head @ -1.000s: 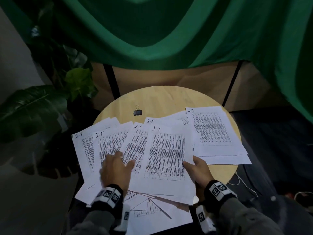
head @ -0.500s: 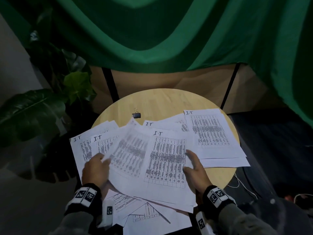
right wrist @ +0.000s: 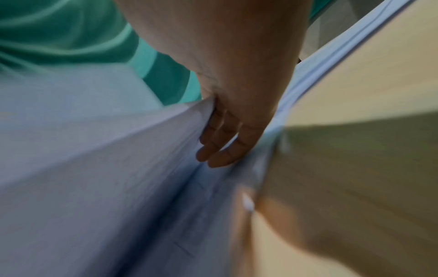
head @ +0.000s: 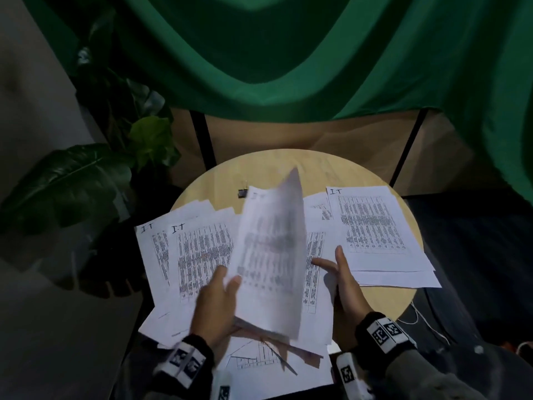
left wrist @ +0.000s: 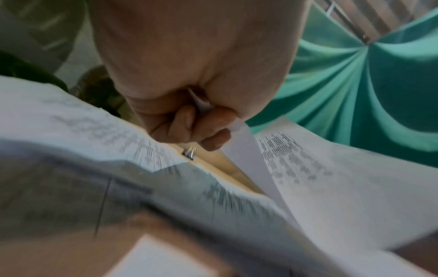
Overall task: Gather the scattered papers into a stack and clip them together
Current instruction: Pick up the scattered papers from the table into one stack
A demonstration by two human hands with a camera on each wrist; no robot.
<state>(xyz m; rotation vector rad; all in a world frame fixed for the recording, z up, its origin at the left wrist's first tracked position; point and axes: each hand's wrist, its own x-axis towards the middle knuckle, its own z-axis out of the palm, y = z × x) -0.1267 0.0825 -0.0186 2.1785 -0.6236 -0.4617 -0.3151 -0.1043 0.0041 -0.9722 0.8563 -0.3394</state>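
From the head view, white printed paper sheets (head: pixel 372 223) lie fanned and overlapping across the round pale wooden counter (head: pixel 277 171), some hanging over its near edge. The left hand (head: pixel 215 310) grips one lifted sheet (head: pixel 271 255) by its lower left edge, thumb on top, so that it stands tilted and blurred above the pile. The right hand (head: pixel 343 287) rests with straight fingers on the sheets just right of it. A small black binder clip (head: pixel 242 193) sits on bare wood beyond the papers, apart from both hands. A green draped cloth (head: pixel 288 53) hangs behind, and a dark leafy plant (head: pixel 72 183) stands to the left. In the left wrist view, the left hand's fingers (left wrist: pixel 189 127) are curled, pinching the sheet's edge against the palm, and the clip (left wrist: pixel 188 155) shows past them on the counter. In the right wrist view, the right hand's fingers (right wrist: pixel 222 138) lie together and nearly straight against a fold of white paper, beside the counter's edge.
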